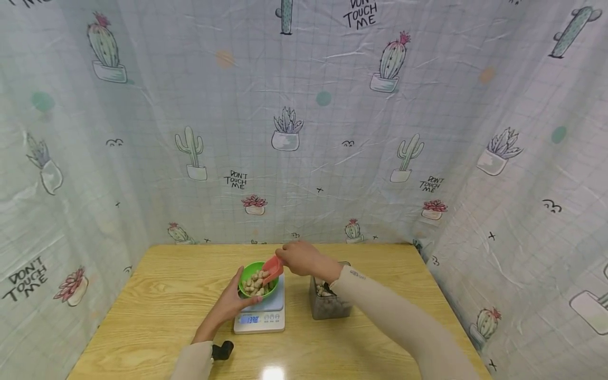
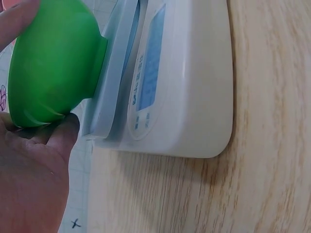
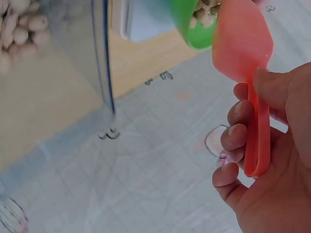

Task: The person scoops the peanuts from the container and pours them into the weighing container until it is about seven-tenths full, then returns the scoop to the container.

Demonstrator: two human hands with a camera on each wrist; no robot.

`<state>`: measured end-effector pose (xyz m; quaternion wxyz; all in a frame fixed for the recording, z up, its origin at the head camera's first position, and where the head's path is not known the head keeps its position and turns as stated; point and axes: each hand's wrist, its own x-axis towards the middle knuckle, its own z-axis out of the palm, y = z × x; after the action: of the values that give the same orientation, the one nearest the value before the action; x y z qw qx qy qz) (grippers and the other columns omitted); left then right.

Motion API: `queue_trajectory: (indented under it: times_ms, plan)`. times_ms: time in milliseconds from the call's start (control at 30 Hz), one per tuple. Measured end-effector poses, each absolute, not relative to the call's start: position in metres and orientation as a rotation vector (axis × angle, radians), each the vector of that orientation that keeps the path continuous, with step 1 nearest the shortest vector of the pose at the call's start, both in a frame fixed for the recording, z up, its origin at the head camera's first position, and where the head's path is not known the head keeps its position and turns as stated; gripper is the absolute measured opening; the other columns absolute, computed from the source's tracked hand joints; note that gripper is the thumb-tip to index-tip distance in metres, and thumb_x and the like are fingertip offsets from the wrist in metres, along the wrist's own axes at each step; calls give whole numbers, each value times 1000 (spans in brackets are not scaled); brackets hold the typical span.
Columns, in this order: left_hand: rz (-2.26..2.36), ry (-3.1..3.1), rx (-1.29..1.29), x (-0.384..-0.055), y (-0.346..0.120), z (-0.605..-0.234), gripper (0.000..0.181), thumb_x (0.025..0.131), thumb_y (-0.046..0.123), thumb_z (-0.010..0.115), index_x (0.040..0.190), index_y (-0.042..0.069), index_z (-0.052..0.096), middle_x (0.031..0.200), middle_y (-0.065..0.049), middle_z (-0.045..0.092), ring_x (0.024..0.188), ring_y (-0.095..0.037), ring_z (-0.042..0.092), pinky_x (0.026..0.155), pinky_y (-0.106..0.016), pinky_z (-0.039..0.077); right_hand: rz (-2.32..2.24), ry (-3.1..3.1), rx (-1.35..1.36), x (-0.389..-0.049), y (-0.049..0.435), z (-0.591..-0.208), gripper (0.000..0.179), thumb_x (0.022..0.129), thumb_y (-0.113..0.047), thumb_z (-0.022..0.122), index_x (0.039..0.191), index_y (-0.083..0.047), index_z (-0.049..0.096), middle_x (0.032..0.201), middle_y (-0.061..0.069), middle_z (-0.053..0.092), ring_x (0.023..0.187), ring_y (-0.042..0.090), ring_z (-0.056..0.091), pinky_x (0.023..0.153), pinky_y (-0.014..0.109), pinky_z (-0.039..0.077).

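A green bowl with peanuts in it sits on the platform of a white kitchen scale, whose display is lit with digits. My left hand holds the bowl from the left, thumb and fingers around its outer wall. In my right hand is a red scoop, gripped by its handle. The scoop tilts down into the bowl, its front edge among the peanuts. Whether peanuts lie in the scoop is hard to tell.
A clear square container holding peanuts stands right of the scale, partly beneath my right forearm. The wooden table carries everything. Behind it and at both sides hangs a cactus-print curtain.
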<state>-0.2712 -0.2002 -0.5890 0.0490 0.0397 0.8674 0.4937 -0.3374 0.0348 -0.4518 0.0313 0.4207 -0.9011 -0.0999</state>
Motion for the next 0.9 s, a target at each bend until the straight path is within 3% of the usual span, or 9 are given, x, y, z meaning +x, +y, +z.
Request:
queue_trajectory:
  times_ms: [233, 500, 900]
  plan:
    - [1512, 2638, 94, -271, -200, -587, 119, 77, 44, 82, 159, 6, 4, 161, -28, 15, 147, -48, 19, 114, -66, 23, -447, -2755, 1241, -337, 35, -435, 24, 100, -28, 58, 123, -23, 61, 111, -2, 68, 103, 17, 66, 89, 38, 53]
    - [1476, 2659, 137, -270, -204, -583, 119, 80, 46, 78, 159, 10, -3, 164, -24, 2, 148, -50, 11, 113, -69, 19, -154, -2693, 1272, -334, 55, -434, 21, 103, -32, 49, 113, -18, 63, 97, -2, 66, 87, 15, 64, 75, 34, 52]
    - [1470, 2781, 192, -259, -202, -557, 106, 87, 41, 70, 160, 14, -3, 165, -21, -1, 147, -52, 14, 109, -73, 23, 151, -2623, 1206, -318, 84, -457, 16, 103, -30, 49, 109, -19, 59, 90, -5, 60, 78, 10, 50, 73, 29, 45]
